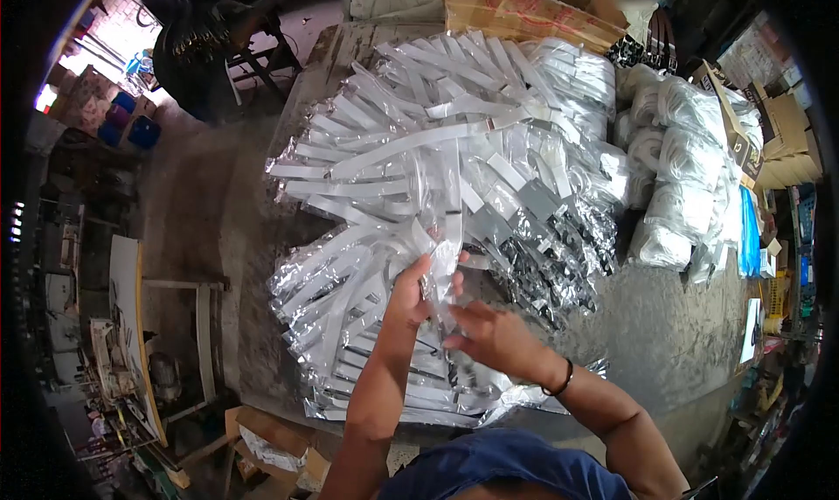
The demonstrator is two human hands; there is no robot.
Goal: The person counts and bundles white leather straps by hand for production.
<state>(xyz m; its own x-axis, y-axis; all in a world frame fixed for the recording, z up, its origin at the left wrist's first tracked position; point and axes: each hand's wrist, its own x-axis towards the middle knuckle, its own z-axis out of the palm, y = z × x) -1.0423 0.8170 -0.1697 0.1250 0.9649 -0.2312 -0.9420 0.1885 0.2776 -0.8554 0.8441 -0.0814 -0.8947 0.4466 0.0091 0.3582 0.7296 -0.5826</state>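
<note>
A white belt-like strip in a clear plastic sleeve [447, 246] stands upright over the pile, its long upper part stretching away from me. My left hand [412, 295] is closed around its lower part, thumb in front and fingertips showing on the right side. At the lower end of the same sleeve, my right hand [496, 336] has its fingers curled, with thumb and index finger at the plastic edge. Below both hands lie more sleeved strips [376, 404]. Just to the right, a batch of sleeved strips with grey and black ends [546, 229] lies on the pile.
The large table [673, 343] carries a broad heap of sleeved white strips [367, 159]. Bundled white coils in plastic [682, 168] are stacked at the right. A cardboard box [533, 15] stands at the back; another open box [271, 443] sits on the floor at lower left.
</note>
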